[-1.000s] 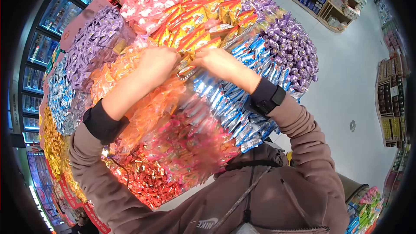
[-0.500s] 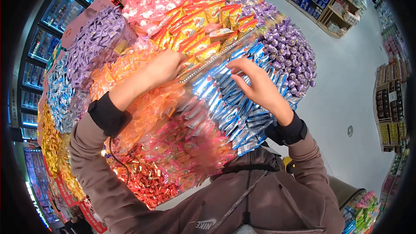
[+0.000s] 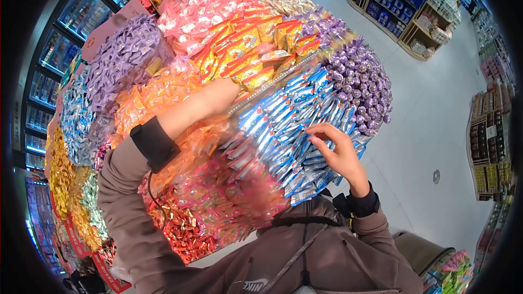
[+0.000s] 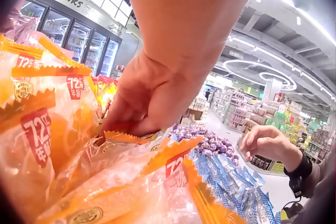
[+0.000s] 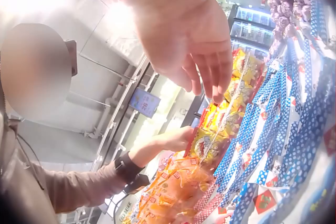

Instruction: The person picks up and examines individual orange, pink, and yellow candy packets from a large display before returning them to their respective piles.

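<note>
Yellow snack packets (image 3: 238, 43) beside the studded divider (image 3: 275, 84) may be dislodged if nudged by the left hand (image 3: 222, 93), whose finger closure cannot be determined, while the right hand (image 3: 338, 149) is held loosely spread.

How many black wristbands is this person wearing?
2: left wristband, behind the left hand; right wristband, behind the right hand above blue-and-white packets. Sleeves might hide others.

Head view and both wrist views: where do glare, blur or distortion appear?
Head view: fisheye bending, dark corners, a hazy smear over the lower pink candies. Left wrist view: bright ceiling strips; "72" on the orange packets is legible. Right wrist view: white glare upper left, a blurred patch over the person's head.
</note>
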Tool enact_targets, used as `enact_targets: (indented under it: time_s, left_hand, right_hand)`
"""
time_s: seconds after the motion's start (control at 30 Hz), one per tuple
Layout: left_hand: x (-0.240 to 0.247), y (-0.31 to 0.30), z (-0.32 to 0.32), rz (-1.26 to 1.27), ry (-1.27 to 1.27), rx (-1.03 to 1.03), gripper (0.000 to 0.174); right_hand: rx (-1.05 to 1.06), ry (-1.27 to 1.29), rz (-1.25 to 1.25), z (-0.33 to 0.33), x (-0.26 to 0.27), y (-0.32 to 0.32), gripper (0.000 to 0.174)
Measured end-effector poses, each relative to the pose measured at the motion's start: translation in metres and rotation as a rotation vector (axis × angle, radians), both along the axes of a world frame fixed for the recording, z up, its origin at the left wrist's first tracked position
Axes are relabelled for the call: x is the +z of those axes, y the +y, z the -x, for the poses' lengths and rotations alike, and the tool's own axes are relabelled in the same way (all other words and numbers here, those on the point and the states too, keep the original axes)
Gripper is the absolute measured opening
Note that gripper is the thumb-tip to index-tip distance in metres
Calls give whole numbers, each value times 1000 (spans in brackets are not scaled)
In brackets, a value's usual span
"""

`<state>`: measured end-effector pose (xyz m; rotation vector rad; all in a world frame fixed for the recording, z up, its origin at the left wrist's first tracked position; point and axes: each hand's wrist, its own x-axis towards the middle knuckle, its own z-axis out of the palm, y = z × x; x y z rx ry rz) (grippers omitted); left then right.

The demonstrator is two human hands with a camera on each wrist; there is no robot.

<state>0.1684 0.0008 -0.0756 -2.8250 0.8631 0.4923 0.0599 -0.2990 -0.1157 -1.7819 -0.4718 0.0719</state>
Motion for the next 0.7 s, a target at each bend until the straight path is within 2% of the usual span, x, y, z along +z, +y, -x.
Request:
enact_targets:
  time_s: [0.1,0.2,0.3,0.4,0.47,0.5,0.57,0.7]
  left_hand:
    - [-2,9,-7,-8,67,12,22]
    - [43,2,4,119,311,137,22]
    - [61,-3,11,82,254,172,23]
    - [88,-29,1,68,-120,66,24]
    - [87,-50,-18,442,-206,49,26]
    - [78,-60,-32,558,-162,34,29]
    - [66,-77,-48,350,-205,-8,33]
    - [35,-89,-80,175,39,43,39]
  right_hand:
    - [-9,108,-2,1,-3,-3,15]
    - [-37,110,-74,3,-11,-12,15]
    - [-90,129,-109,4,-15,-23,15]
    - [-121,158,-146,3,-13,-31,14]
    - [-134,160,-146,2,-14,-33,14]
    - [-138,162,-141,2,-16,-34,14]
    - [-144,166,-134,4,-16,-37,14]
    - [-167,172,-175,10,-18,-42,14]
